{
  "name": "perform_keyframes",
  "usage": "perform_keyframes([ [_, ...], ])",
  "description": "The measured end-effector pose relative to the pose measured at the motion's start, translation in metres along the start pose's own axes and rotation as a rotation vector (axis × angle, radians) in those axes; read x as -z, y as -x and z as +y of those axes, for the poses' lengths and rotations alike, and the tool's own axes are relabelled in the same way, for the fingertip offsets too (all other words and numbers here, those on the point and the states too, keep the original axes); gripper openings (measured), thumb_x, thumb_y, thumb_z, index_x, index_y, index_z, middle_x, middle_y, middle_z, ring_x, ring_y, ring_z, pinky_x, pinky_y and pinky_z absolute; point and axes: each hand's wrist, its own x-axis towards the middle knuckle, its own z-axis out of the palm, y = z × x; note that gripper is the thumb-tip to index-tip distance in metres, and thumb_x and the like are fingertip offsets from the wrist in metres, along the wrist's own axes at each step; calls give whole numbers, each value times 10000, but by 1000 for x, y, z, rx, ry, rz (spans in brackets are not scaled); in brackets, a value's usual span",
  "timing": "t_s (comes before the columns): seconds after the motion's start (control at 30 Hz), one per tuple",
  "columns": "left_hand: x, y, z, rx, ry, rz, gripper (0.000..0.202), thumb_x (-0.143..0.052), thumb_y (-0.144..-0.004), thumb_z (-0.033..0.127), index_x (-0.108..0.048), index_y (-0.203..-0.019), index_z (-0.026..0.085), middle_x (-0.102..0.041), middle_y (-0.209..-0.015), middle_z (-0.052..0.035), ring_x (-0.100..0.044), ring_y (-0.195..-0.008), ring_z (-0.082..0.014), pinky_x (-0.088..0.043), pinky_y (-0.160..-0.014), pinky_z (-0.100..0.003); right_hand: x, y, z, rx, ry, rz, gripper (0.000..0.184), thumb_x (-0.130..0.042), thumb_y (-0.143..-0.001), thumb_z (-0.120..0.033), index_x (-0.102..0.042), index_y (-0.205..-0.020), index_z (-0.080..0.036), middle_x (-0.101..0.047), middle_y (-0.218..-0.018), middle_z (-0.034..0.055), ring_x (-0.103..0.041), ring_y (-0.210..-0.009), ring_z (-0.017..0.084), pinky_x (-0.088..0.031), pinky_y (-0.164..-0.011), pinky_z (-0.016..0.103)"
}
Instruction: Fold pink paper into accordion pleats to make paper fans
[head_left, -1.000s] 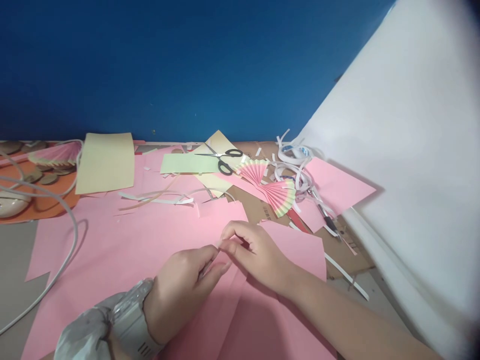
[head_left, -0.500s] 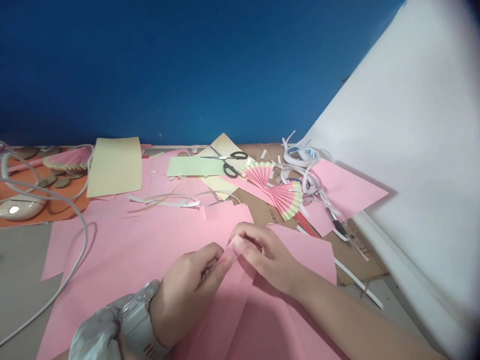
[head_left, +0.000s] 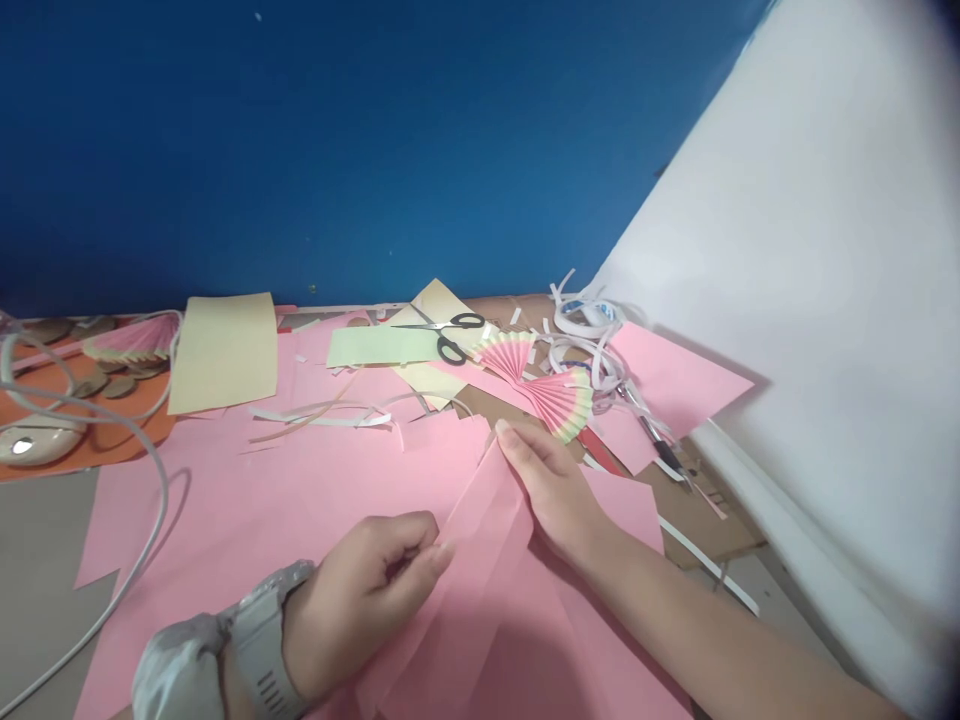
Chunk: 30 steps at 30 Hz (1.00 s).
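Note:
My left hand (head_left: 367,590), with a grey watch on the wrist, pinches the near edge of a folded pink paper sheet (head_left: 480,580) between thumb and fingers. My right hand (head_left: 551,485) lies on the same sheet with its fingers stretched forward, pressing along the fold up to the far corner. The sheet rests on a larger pink paper (head_left: 300,490) that covers the table in front of me.
Black scissors (head_left: 450,335) lie on green and yellow papers at the back. A pleated pink fan (head_left: 551,385) and white paper strips (head_left: 592,335) lie to the right of the scissors. A white cable (head_left: 142,490) loops at left. A large white board (head_left: 810,300) leans at right.
My right hand has opened from a pinch and slid forward along the fold. My left hand stays pinched on the near edge, slightly lower.

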Motion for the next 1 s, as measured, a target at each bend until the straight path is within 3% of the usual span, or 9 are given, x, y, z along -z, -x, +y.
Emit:
perform_keyframes([
  [0.23,8,7,2,6,298,-232,370,-424,-878,411,-399,-591,179,-440,-567,28,-391,-539,-96,-315,-518,-219,9,-8,-2,-132,-229,182,375,-490,-851,-480,-410,-612,-201,-406,-546,-44,-356,-463,98,-291,-436,234],
  [0.33,7,9,2,35,433,-231,372,-486,-851,411,-398,-577,174,-404,-542,46,-357,-493,-73,-292,-477,-199,10,-11,-1,-140,-305,157,388,-467,-868,-463,-408,-582,-207,-392,-510,-45,-351,-445,106,-307,-442,248],
  [0.47,6,11,-5,105,695,-48,395,-494,-848,430,-356,-563,193,-246,-396,109,-202,-332,-37,-196,-354,-171,10,-15,1,-74,-301,195,380,-408,-903,-439,-487,-604,-217,-452,-508,-29,-438,-476,135,-385,-512,283],
  [0.57,7,10,-10,17,756,280,331,-456,-848,494,-474,-679,210,-415,-479,75,-360,-354,-65,-348,-378,-188,11,-15,3,-9,-165,312,295,-434,-892,-441,-603,-781,-225,-623,-745,13,-576,-717,178,-446,-657,300],
  [0.63,7,8,-11,-161,632,462,372,-461,-805,576,-547,-932,238,-576,-856,-7,-568,-680,-141,-486,-600,-251,11,-13,5,9,-100,362,310,-433,-884,-468,-629,-910,-229,-653,-935,29,-582,-904,198,-451,-760,307],
  [0.7,5,5,-9,-285,456,511,532,-525,-769,565,-450,-1202,266,-477,-1208,-51,-490,-1068,-228,-446,-853,-309,11,-12,8,16,-60,406,341,-433,-878,-487,-628,-984,-228,-641,-1047,33,-552,-1016,209,-439,-823,307],
  [0.77,3,3,-6,-281,322,538,623,-600,-770,441,-325,-1311,296,-427,-1291,-54,-391,-1195,-253,-393,-926,-335,11,-11,11,10,-13,456,354,-436,-875,-494,-626,-1004,-225,-632,-1079,32,-532,-1058,212,-426,-854,303],
  [0.9,5,1,-8,-112,207,603,320,-580,-810,355,-505,-1110,274,-580,-1070,-36,-550,-942,-223,-446,-679,-279,11,-9,14,21,101,433,346,-383,-905,-477,-608,-985,-226,-626,-1018,29,-551,-983,197,-426,-843,307],
  [1.0,11,-2,-13,-4,160,643,212,-519,-845,405,-567,-977,246,-620,-802,4,-566,-706,-170,-413,-576,-253,9,-6,13,111,209,373,316,-351,-935,-414,-490,-1168,-253,-586,-1073,33,-539,-993,180,-423,-852,316],
])
